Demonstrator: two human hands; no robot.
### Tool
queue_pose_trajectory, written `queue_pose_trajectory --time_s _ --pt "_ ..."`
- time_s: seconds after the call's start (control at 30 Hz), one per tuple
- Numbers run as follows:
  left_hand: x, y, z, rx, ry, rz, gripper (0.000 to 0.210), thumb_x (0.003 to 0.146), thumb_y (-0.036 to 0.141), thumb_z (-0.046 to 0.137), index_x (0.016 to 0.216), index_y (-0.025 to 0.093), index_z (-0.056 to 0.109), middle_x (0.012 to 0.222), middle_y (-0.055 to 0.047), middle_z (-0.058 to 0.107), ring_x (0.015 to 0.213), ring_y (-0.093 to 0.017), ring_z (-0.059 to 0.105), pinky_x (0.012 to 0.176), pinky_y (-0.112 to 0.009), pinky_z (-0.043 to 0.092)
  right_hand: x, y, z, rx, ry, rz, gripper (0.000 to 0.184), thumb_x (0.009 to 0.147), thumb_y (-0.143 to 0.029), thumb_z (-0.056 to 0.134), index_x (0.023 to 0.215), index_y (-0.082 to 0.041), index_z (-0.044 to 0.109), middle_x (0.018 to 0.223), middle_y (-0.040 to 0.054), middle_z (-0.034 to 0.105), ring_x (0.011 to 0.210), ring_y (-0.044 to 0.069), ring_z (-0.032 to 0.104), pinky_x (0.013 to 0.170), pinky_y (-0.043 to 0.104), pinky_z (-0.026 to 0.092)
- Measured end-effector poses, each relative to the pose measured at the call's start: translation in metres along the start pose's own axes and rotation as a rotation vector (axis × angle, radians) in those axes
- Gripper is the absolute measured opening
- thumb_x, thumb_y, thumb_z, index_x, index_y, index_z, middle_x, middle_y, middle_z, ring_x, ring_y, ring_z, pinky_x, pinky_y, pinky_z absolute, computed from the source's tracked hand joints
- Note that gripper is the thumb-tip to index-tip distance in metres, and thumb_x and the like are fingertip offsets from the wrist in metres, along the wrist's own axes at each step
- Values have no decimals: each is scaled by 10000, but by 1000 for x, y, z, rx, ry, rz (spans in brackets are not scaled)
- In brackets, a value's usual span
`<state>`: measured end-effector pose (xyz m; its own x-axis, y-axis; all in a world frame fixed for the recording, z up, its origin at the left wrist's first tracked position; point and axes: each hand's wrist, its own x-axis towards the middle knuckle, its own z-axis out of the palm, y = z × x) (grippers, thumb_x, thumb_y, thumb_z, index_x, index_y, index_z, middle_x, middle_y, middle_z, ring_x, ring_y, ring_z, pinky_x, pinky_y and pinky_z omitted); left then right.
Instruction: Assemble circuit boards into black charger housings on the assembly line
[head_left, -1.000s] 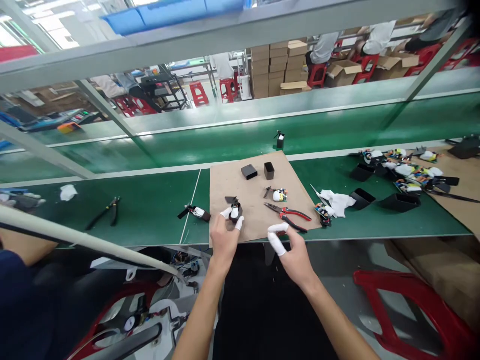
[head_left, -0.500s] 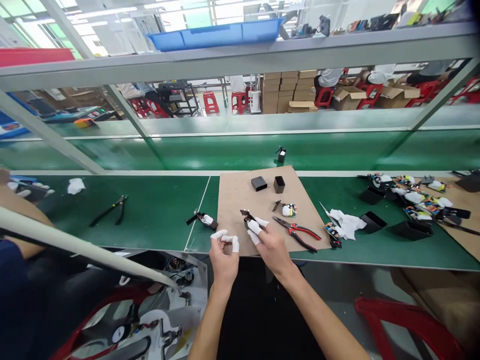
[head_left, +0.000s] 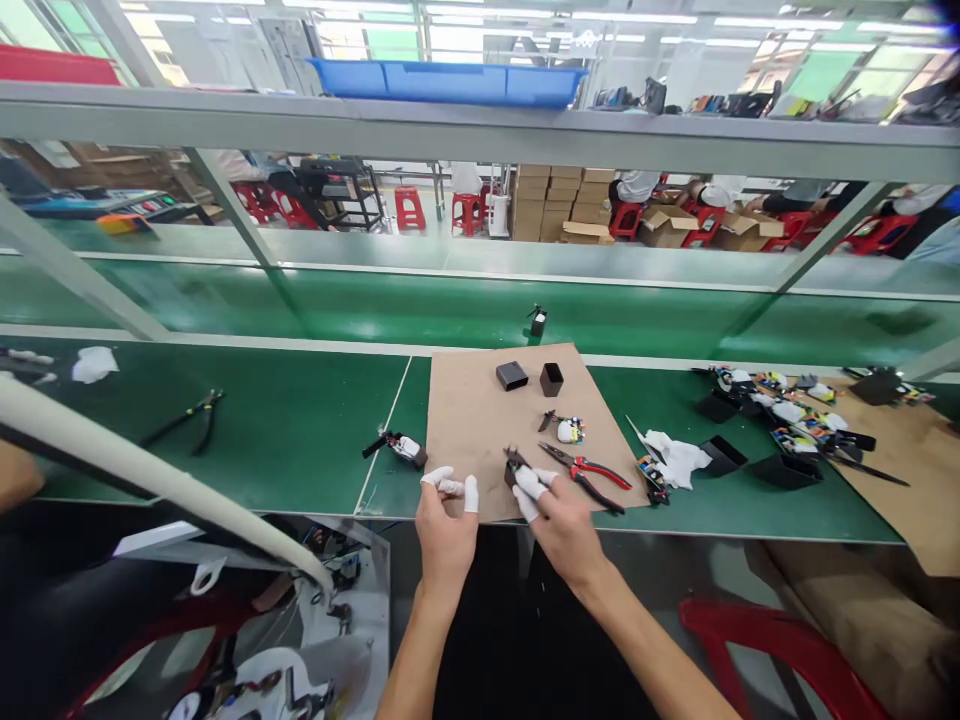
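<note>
My right hand, with white finger covers, is closed on a small black adapter piece, held over the front of the brown cardboard sheet. Part of the piece is hidden by the fingers. My left hand hovers at the sheet's front left, fingers curled but apart, with nothing visible in it. Red-and-black pliers lie right of my right hand. Behind them is a circuit board with white filler. Two black casings, one lying and one upright, stand farther back.
A partly built adapter lies left of the sheet, another beyond it. Right are white tissue, black casings and heaped circuit boards. Cutters lie left. A slanting pale pole crosses the lower left.
My right hand has moved slightly right with the black adapter piece, which is now more upright. My left hand stays nearly the same. The view has shifted, and the co-worker's hand at left is mostly out of frame.
</note>
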<state>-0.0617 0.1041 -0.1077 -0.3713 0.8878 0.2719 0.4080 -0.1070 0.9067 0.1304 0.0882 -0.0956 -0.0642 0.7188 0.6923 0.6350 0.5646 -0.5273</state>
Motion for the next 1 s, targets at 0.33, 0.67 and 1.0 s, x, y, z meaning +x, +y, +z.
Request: queue_pose_trajectory --time_s 0.33,0.67,1.0 --pt "0 2 1 38 2 2 337 967 487 694 1151 217 611 837 -8 685 786 -201 699 823 -358 569 -8 8 -7 -1 37 -5 435 1007 -100 684 1403 -275 729 1253 142 761 1147 268 786 1020 416 677" --pt "-1 5 1 77 -5 34 292 974 450 701 1132 221 613 838 2 659 783 -192 673 817 -346 547 -6 5 -8 -17 39 28 367 1032 -142 656 1366 -266 746 1199 136 772 1108 262 791 963 412 687" --pt "-2 5 5 105 -13 22 291 977 456 700 1128 226 607 836 10 625 794 -188 648 844 -351 538 -12 15 -5 94 22 227 244 1023 -265 685 1223 -259 824 1111 130 788 1047 266 787 974 434 663"
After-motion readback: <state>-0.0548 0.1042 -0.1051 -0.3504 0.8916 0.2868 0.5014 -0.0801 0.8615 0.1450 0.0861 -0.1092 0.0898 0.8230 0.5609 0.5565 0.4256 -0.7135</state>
